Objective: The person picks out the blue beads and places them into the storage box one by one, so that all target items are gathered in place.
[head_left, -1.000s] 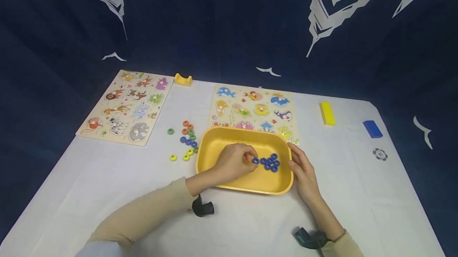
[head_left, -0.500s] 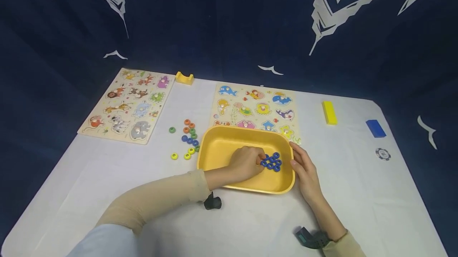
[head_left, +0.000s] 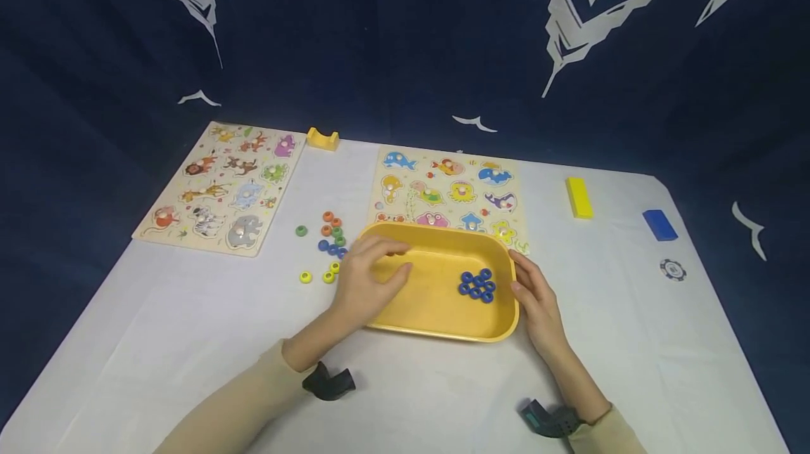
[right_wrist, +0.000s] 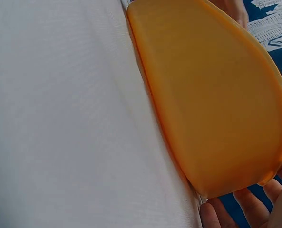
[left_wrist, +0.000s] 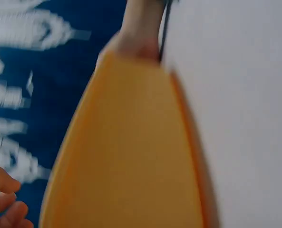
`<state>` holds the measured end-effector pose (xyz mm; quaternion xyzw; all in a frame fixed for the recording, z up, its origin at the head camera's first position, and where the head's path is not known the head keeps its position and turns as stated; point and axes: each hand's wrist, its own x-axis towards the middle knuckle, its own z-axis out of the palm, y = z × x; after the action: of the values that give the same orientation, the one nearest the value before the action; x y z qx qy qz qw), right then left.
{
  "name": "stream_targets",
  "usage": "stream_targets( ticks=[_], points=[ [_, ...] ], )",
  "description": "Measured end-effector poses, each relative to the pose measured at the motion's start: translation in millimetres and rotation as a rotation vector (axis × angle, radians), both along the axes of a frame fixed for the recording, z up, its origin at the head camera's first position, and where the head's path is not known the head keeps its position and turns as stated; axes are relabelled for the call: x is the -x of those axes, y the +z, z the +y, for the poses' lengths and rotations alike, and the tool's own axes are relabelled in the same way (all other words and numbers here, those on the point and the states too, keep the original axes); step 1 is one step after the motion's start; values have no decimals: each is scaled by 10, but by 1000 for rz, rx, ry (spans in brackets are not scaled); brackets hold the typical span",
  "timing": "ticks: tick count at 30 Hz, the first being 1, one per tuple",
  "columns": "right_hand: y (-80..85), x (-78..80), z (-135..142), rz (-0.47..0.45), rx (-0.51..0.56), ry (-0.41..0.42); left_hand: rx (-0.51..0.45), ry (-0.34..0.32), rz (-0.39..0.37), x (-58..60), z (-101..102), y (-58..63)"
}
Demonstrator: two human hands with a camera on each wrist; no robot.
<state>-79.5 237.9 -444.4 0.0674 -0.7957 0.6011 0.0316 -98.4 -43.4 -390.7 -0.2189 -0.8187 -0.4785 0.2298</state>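
Over the left end of the yellow plastic tray hangs my left hand, thumb and fingers apart with nothing between them. Its fingertips show at the lower left of the left wrist view. Several blue ring beads lie together in the tray's right half. My right hand rests against the tray's right end, fingers along the outer wall and thumb at the rim. In the right wrist view its fingers touch the tray's end from outside.
Loose orange beads, green beads, blue beads and yellow beads lie left of the tray. Animal puzzle board and sea-animal board lie behind. A yellow block, blue block and poker chip are at right.
My left hand set a blue bead down among the other blue beads, let go, and moved back left to the tray's left end. The right hand stays at the tray's right end.
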Motion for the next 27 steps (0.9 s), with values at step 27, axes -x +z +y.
stream_targets(
  ticks=[27],
  points=[
    [206, -82, -113, 6, -4, 2, 154, 451, -402, 333, -1075, -749]
  ],
)
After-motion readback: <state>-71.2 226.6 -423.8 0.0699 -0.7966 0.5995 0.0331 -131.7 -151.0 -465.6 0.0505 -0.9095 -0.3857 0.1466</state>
